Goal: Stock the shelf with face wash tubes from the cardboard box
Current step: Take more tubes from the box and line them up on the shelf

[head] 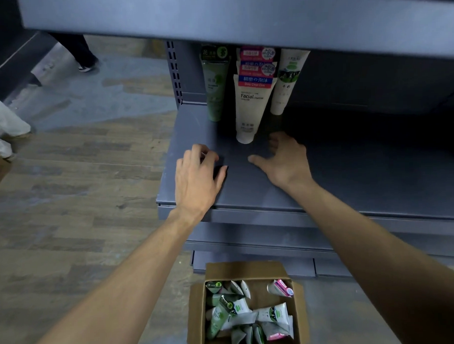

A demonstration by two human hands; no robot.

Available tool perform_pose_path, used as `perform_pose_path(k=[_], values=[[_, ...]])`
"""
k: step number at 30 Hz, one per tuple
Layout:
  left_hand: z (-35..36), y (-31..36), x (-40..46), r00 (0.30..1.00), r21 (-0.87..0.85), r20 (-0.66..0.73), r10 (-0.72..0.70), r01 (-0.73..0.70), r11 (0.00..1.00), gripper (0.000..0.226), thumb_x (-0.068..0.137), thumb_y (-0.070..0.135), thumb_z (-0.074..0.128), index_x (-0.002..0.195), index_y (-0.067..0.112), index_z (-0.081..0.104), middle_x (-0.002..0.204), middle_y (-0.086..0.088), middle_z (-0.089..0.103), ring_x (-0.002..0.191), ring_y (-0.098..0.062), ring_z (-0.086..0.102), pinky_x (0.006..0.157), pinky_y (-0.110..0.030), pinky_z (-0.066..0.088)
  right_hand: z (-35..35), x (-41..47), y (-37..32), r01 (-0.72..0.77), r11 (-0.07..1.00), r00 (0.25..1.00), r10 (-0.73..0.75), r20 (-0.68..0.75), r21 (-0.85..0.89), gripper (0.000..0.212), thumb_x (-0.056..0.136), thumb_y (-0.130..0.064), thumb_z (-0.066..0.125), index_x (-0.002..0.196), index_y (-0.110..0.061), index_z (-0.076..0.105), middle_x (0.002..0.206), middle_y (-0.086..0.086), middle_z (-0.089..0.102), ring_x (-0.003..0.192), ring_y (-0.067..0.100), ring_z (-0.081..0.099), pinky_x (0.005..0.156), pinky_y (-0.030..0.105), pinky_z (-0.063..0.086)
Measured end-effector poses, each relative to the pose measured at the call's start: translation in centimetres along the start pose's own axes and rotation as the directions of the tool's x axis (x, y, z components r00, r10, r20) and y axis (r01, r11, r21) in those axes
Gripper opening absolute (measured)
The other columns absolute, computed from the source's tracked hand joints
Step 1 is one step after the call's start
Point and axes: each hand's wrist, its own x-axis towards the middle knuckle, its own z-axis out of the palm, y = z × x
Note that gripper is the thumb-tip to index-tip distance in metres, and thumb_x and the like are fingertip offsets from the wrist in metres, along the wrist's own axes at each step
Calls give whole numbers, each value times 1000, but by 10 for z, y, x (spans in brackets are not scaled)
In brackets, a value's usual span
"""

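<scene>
1. Nearest the viewer, one open cardboard box [197,324] sits on the floor below the shelf's front edge, holding a loose heap of face wash tubes [273,315], green, white and pink; too jumbled to count.
2. Two bare hands reach over the shelf [349,178], apart from each other, gripping nothing.
3. Left hand [196,176] hovers near the shelf's front left corner, fingers loosely curled downward.
4. Right hand [284,160] is spread, fingers relaxed, just beside the front white tube.
5. Upright at the shelf's back left stand three rows: one green tube [215,90], a file of white tubes with pink labels [252,106], at least three, and one white tube with green print [288,82].
6. Other people's legs [5,120] show on the wooden floor [66,177] at left.
</scene>
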Motion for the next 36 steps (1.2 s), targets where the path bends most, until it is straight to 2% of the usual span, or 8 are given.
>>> perform_pose_path(k=[2, 9, 13, 18, 23, 26, 29, 36], values=[[-2, 1, 0, 1000, 21, 8, 5, -5, 1000, 21, 85, 32, 67, 93, 13, 64, 104, -7, 55, 85, -28, 52, 71, -40, 42, -11, -16, -1, 28, 997, 1000, -28, 7, -67, 78, 79, -40, 78, 142, -11, 43, 136, 9, 56, 124, 25, 55, 101, 38, 48], [-23, 14, 0, 992, 137, 127, 23, -40, 990, 24, 89, 35, 62, 96, 12, 63, 95, -7, 61, 87, -31, 54, 69, -39, 39, -45, -69, -5, 45, 976, 998, -53, -32, -214, 67, 82, -35, 75, 138, -12, 47, 124, 11, 63, 113, 28, 60, 94, 37, 51], [-41, 20, -14, 987, 118, 143, 69, -87, 989, 29, 86, 39, 65, 94, 13, 60, 91, -7, 61, 86, -31, 55, 67, -40, 43, -59, -95, -5, 17, 970, 998, -32, -60, -241, 63, 84, -35, 73, 137, -11, 48, 126, 11, 62, 114, 29, 60, 94, 38, 51], [-70, 20, -32, 976, 70, 156, 154, -166, 984, 30, 87, 42, 64, 95, 15, 56, 88, -5, 61, 86, -28, 59, 61, -37, 46, -65, -128, -12, -3, 963, 994, -26, -103, -269, 55, 85, -33, 73, 131, -12, 52, 118, 11, 64, 107, 31, 62, 90, 39, 52], [-76, 34, -63, 891, 87, 232, 390, -418, 904, 30, 88, 46, 60, 97, 18, 54, 89, -1, 61, 86, -23, 60, 57, -32, 34, -54, -165, -6, -51, 944, 995, 19, -101, -325, 45, 87, -37, 69, 125, -17, 56, 114, 5, 67, 100, 27, 64, 83, 38, 54], [-69, 47, -92, 839, 52, 303, 451, -488, 872, 33, 88, 48, 59, 101, 18, 54, 93, 0, 63, 90, -23, 61, 60, -34, 40, -39, -187, 5, -63, 924, 996, 37, -77, -377, 42, 87, -39, 68, 122, -19, 57, 112, 2, 68, 98, 26, 64, 78, 37, 54], [-63, 49, -117, 808, 56, 381, 449, -505, 862, 37, 90, 50, 54, 110, 19, 53, 98, 1, 63, 94, -21, 61, 62, -34, 43, -29, -206, 22, -103, 912, 995, 94, -41, -397, 42, 87, -40, 67, 123, -20, 57, 113, 3, 68, 99, 26, 65, 81, 38, 54], [-48, 48, -155, 804, 100, 492, 334, -434, 895, 35, 91, 52, 53, 107, 21, 51, 94, 3, 61, 92, -19, 60, 59, -33, 42, -26, -227, 71, -141, 908, 986, 163, 23, -395, 41, 89, -40, 66, 125, -22, 56, 114, 1, 69, 99, 26, 66, 81, 36, 51]])
